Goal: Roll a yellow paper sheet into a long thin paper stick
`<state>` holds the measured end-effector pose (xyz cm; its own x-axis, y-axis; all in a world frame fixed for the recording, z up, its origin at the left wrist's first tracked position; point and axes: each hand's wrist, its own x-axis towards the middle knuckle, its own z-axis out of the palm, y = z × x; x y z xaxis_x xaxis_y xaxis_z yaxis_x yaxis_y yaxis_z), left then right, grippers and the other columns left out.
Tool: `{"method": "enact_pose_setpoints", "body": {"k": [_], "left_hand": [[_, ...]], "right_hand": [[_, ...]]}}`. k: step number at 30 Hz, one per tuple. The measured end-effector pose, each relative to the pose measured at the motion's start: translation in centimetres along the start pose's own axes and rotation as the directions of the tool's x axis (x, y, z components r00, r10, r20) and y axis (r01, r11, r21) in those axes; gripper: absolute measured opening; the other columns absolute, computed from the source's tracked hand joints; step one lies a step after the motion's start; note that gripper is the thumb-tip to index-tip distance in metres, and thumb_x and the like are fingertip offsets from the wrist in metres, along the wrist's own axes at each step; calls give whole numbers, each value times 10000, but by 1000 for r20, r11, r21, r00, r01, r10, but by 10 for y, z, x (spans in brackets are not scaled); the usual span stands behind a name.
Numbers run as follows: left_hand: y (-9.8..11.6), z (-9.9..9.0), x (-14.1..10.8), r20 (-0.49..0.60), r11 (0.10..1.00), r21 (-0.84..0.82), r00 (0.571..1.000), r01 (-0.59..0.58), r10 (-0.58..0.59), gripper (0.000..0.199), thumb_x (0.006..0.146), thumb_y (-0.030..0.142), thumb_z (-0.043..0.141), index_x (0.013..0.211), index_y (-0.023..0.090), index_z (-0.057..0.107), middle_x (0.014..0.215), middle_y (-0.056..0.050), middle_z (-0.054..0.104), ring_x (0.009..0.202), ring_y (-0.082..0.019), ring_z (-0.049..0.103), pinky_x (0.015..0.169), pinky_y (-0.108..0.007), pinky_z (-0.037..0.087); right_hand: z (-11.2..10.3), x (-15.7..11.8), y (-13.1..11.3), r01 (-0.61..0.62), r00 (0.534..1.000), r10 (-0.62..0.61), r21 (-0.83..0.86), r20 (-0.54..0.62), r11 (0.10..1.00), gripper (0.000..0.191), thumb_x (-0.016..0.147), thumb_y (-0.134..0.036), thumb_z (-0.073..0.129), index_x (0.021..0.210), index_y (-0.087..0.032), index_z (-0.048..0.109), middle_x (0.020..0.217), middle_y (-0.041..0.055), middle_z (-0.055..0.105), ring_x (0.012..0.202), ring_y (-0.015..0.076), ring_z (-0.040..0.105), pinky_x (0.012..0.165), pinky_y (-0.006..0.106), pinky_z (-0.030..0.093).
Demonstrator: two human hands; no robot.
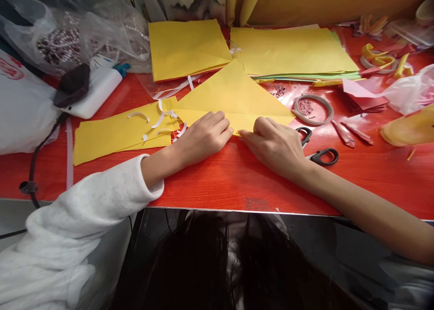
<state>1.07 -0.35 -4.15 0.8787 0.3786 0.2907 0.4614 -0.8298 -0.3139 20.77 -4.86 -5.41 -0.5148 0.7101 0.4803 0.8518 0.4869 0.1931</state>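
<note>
A sheet of yellow paper point(233, 91) lies on the red table with its pointed corner toward the back, and a crease runs across it near its front edge. My left hand point(208, 131) is closed on the front edge, fingers curled over the paper. Just to the right, my right hand point(273, 140) pinches the same edge, its thumb reaching toward the left hand. The fingers hide most of that edge, which looks folded or rolled. Scissors point(323, 157) with black handles lie partly behind my right hand.
Yellow paper strips point(111, 131) with white scraps point(159, 119) lie left. Behind are stacks of yellow paper point(188, 45) and coloured sheets point(294, 52). A tape roll point(313, 110), pink folded paper point(364, 97) and a yellow cup-like container point(410, 127) are right. A white power bank-like box point(95, 93) stands left.
</note>
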Motion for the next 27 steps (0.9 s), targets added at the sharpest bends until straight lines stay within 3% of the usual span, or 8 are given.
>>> {"method": "enact_pose_setpoints", "body": {"k": [5,10,15,27], "left_hand": [[0,-3,1,-3,999,49,1000,-23,23,302,923,115,292,847,100,584,787,-84,586,779,-191,533,657,-309,415],[0,-5,2,-11,996,74,999,-45,46,331,911,72,270,772,105,568,735,-83,589,740,-187,539,632,-305,402],[-1,-3,2,-23,997,65,999,-46,47,341,915,79,266,780,111,578,752,-80,600,752,-180,544,647,-315,406],[2,1,3,-36,999,41,999,-6,7,342,920,101,266,822,98,593,772,-84,586,786,-200,548,666,-318,422]], "right_hand": [[-1,2,2,50,999,-49,-27,19,998,277,913,-196,374,799,-185,626,762,60,535,681,150,400,562,301,250],[1,1,4,76,997,-76,-13,-2,997,230,909,-179,391,1019,-183,593,840,63,577,745,171,421,650,311,281],[4,1,4,84,996,-84,-5,25,996,234,906,-143,366,884,-169,597,771,63,560,736,180,407,662,321,267],[0,5,7,121,992,-121,-12,25,993,272,900,-121,360,820,-172,615,721,53,562,710,170,400,655,313,267]]}}
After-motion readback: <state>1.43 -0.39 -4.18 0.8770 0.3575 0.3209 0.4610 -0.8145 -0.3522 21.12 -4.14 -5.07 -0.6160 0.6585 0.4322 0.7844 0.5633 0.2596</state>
